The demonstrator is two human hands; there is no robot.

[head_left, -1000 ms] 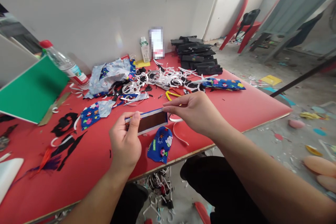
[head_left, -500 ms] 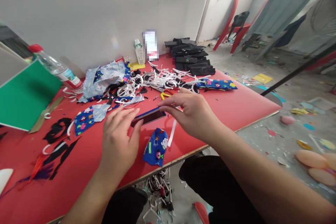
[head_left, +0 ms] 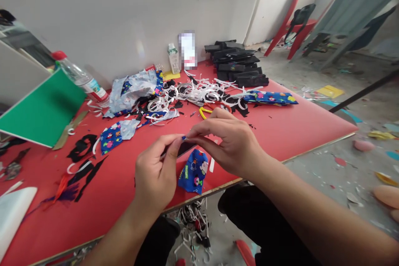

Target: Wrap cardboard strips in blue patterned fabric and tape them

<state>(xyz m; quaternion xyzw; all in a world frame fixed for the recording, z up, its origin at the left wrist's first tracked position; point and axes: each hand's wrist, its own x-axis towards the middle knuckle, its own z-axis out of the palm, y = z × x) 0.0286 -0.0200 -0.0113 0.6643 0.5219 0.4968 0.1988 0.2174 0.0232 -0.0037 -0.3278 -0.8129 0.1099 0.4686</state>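
blue-edged dark piece [head_left: 186, 148] is held above the red table [head_left: 299, 129]; left hand [head_left: 157, 170] pinches it between thumb and fingers; right hand [head_left: 230, 143] pinches its blue edge; patterned cloth [head_left: 193, 173] lies just below.

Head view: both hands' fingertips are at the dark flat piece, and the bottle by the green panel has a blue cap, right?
In the head view, the bottle by the green panel has a red cap, not blue. The rest is right: fingertips of the left hand and right hand are at the dark flat piece.
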